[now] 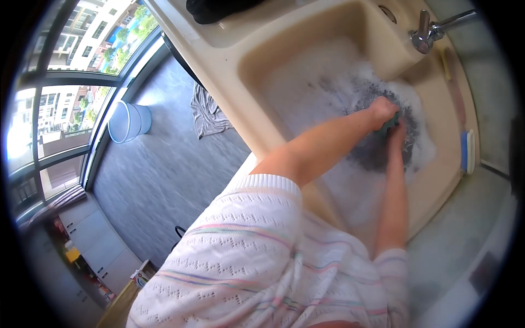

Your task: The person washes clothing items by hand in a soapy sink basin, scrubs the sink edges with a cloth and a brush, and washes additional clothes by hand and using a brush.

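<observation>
Both of my hands are together over a sink basin (pixel 257 60) of foamy water (pixel 306 93). My left hand (pixel 384 108) is closed on a dark green cloth (pixel 387 126), its knuckles facing up. Just beside it, my right hand (pixel 397 133) grips the same cloth from the other side; its fingers are partly blurred. The cloth is bunched up, and most of it is hidden by the hands. Below them the suds part around a dark grey patch of water (pixel 369 153); whether anything lies under it I cannot tell.
A metal tap (pixel 424 38) stands at the basin's upper right corner. A blue-and-white brush (pixel 467 152) rests on the right ledge. A black item (pixel 219 8) lies on the far counter. On the floor are a blue bucket (pixel 129 121) and a grey cloth (pixel 208 112).
</observation>
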The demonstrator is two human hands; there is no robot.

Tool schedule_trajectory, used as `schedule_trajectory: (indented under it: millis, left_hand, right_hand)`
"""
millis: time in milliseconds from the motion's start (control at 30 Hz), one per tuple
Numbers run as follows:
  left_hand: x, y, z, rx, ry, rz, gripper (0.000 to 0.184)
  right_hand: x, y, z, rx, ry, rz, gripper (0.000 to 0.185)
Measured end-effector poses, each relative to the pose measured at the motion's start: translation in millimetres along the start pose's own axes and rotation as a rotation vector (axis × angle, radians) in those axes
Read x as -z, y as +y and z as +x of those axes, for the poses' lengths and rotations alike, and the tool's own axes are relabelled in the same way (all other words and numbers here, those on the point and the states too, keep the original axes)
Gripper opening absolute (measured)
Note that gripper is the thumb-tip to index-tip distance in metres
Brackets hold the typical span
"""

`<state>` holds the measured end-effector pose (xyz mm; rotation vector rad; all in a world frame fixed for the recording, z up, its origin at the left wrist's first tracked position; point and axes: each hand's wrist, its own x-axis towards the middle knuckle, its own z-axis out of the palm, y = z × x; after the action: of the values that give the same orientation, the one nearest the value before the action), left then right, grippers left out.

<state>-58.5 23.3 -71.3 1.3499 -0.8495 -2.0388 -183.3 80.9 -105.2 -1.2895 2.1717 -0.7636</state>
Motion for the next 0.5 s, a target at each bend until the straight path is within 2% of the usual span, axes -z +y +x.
schedule_trajectory:
  millis: [33,100,133,167,233,300,367,400,433,467,500]
  left_hand:
    - [7,4,-3,-0.012,0.037,0.119,0.021]
    - [22,-5,16,-0.080,0.072,0.307,0.026]
    - [29,-7,23,-0.029,0.008,0.326,0.030]
    - [35,-8,26,0.022,-0.059,0.349,0.034]
    - [35,3,13,0.177,-0.072,0.267,0.038]
    - [21,29,-24,0.388,0.046,0.054,0.038]
    - [20,3,3,0.267,-0.172,-0.168,0.036]
    - [25,-14,19,0.206,-0.282,-0.281,0.035]
    - [38,-25,31,0.011,-0.502,-0.087,0.034]
    - [37,-26,30,-0.246,-0.442,0.342,0.030]
    - [35,-28,28,-0.499,-0.357,0.767,0.026]
  right_hand:
    - [13,-10,-5,-0.163,0.048,-0.411,0.031]
    - [27,48,3,-0.269,0.101,-0.009,0.039]
    - [27,71,8,-0.324,0.124,0.203,0.043]
    - [22,73,13,-0.557,0.249,0.427,0.044]
    - [13,20,-3,-0.415,0.145,0.535,0.041]
    - [6,-45,-26,-0.254,0.059,0.616,0.036]
    - [1,-93,-42,-0.071,-0.004,0.666,0.030]
    - [-5,-109,-52,0.096,0.021,0.551,0.028]
    - [-10,-123,-60,0.263,0.046,0.431,0.027]
    - [-13,-130,-63,0.432,0.070,0.306,0.026]
    - [-19,-129,-59,0.491,0.166,0.075,0.024]
